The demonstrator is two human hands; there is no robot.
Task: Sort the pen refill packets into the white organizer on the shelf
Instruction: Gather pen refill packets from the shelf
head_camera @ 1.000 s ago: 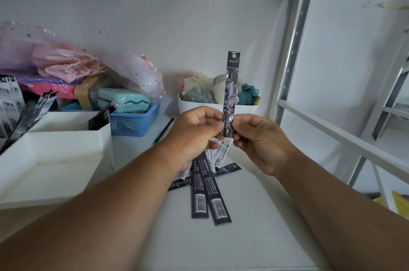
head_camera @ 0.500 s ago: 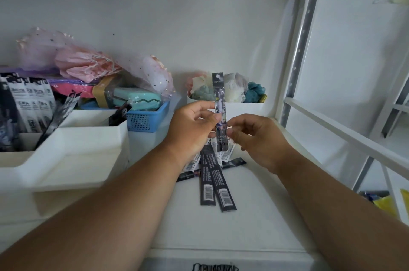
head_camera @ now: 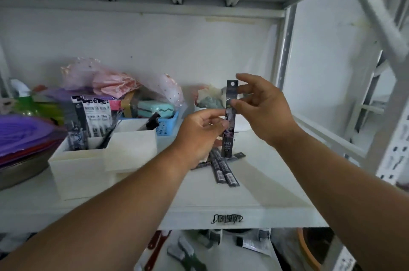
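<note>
Left hand (head_camera: 200, 135) fingers (head_camera: 218, 125) curled, pinching the mid-section of a long narrow dark pen refill packet with printed artwork (head_camera: 230, 117), held upright above the white shelf (head_camera: 254, 184). Right hand (head_camera: 261, 106) fingers (head_camera: 241, 105) pinching the same packet higher up, thumb and one finger on its edge, remaining fingers spread loosely near the hang-hole end. Packet's lower end hanging just above a small fanned pile of dark flat refill packets with barcodes (head_camera: 223, 171) lying on the shelf, partly hidden behind the left hand. White plastic multi-compartment organizer (head_camera: 106, 157) standing on the shelf to the left, well apart from the held packet; rear-left compartment holding upright black-and-white refill packets (head_camera: 93, 115), a few dark packets leaning in the neighbouring compartment (head_camera: 150, 121). Blue perforated plastic basket (head_camera: 168, 124) behind the organizer, mint-green case (head_camera: 155, 109) inside it. Pink sparkly tulle bag (head_camera: 106, 80) piled at the back. White bowl of crumpled fabric items (head_camera: 208, 99) at the back behind the hands. Purple folded sheets on a metal tray (head_camera: 20, 137) at far left. Black scribbled marking (head_camera: 228, 218) on the shelf's front edge. Blurred items on the lower level, not identifiable.
</note>
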